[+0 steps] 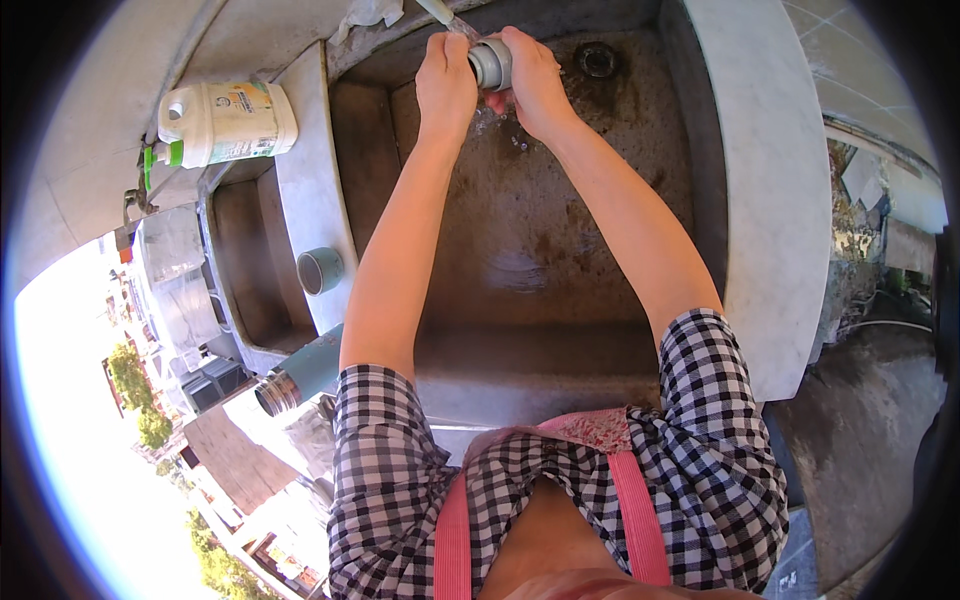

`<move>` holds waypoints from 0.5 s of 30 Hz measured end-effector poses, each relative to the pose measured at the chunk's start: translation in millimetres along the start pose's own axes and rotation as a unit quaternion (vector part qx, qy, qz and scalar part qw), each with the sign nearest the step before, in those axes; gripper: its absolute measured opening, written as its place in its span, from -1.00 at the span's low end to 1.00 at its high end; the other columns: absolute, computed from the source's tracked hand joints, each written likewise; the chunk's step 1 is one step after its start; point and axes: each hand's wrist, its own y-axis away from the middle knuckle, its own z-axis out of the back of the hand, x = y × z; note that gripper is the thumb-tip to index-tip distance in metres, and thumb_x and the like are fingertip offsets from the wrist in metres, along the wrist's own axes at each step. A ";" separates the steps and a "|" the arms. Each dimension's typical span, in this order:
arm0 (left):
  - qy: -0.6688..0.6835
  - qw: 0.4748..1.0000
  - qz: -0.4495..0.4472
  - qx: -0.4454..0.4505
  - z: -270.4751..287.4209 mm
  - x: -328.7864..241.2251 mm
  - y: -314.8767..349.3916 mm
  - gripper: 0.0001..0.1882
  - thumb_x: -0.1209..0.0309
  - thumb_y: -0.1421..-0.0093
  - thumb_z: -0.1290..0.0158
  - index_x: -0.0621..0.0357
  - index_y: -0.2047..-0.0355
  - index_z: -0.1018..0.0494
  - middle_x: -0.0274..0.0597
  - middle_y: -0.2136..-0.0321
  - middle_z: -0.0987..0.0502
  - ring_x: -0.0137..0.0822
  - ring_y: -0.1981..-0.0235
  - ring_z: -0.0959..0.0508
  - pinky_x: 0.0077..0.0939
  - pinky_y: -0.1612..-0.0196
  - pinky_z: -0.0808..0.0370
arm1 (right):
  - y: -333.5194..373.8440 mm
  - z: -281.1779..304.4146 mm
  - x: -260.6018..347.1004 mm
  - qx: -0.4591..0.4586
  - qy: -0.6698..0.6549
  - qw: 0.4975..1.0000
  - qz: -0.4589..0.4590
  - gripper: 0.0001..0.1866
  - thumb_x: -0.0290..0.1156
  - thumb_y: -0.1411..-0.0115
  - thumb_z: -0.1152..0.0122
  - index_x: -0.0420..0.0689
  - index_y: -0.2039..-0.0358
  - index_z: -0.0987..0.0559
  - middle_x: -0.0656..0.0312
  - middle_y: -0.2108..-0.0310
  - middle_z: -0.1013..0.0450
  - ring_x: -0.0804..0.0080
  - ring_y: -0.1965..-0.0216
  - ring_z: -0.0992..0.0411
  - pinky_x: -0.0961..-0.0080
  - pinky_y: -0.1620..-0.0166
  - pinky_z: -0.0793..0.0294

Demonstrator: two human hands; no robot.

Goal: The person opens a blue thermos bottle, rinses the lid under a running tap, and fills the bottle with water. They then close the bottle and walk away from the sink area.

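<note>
Under a thin stream of water from the tap [437,10], I hold a grey round flask stopper [491,65] over the sink. My left hand [446,88] is closed on its left side, fingers bent over the far edge. My right hand [537,88] grips it from the right, with some fingertips showing underneath. Drops fall below the stopper. On the left ledge stands a teal cup [320,271]. Beside my left upper arm lies a teal thermos flask [305,370] with its bare metal mouth uncovered, partly hidden by my sleeve.
The deep stone sink [560,270] has a stained bottom with shallow water and a round drain [597,60] at the far right. A whitish jug [235,122] with a green pump top lies at the far left. A second basin [255,255] sits left of the ledge.
</note>
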 end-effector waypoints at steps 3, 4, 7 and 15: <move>-0.198 0.948 -0.243 0.060 -3.7 8.0 16.5 -0.59 0.19 -0.26 0.14 0.01 -0.08 -0.32 -0.07 0.15 -0.36 -0.16 0.10 -0.40 -0.34 0.03 -0.36 | -1.8 -3.2 5.1 -0.056 -0.115 0.990 -0.060 -0.68 -0.20 -0.25 0.17 -0.19 0.25 -0.42 0.16 0.32 -0.42 0.38 0.40 -0.45 0.40 0.45 -0.49; -0.230 0.929 -0.285 0.055 -1.2 9.3 19.9 -0.58 0.20 -0.24 0.12 0.00 -0.09 -0.31 -0.06 0.14 -0.36 -0.13 0.09 -0.40 -0.33 0.05 -0.37 | -2.0 -4.7 5.3 -0.076 -0.130 0.986 -0.069 -0.69 -0.21 -0.25 0.19 -0.18 0.26 -0.42 0.17 0.35 -0.42 0.38 0.42 -0.44 0.40 0.48 -0.47; -0.300 0.876 -0.375 0.045 7.2 12.2 27.5 -0.58 0.25 -0.18 0.05 -0.06 -0.07 -0.30 -0.03 0.11 -0.39 -0.01 0.07 -0.41 -0.25 0.12 -0.42 | -0.9 -8.3 1.0 -0.089 -0.165 0.977 -0.105 -0.70 -0.21 -0.26 0.23 -0.13 0.29 -0.42 0.21 0.42 -0.43 0.39 0.47 -0.43 0.38 0.56 -0.43; -0.327 0.926 -0.188 0.006 2.2 13.3 -5.1 -0.66 0.12 -0.22 0.18 0.10 0.22 -0.38 -0.09 0.47 -0.48 -0.08 0.51 -0.52 -0.24 0.45 -0.45 | -1.3 -17.4 -15.7 -0.085 0.101 0.991 0.039 -0.65 -0.15 -0.29 0.20 -0.16 0.22 -0.44 0.19 0.31 -0.43 0.39 0.43 -0.43 0.36 0.42 -0.42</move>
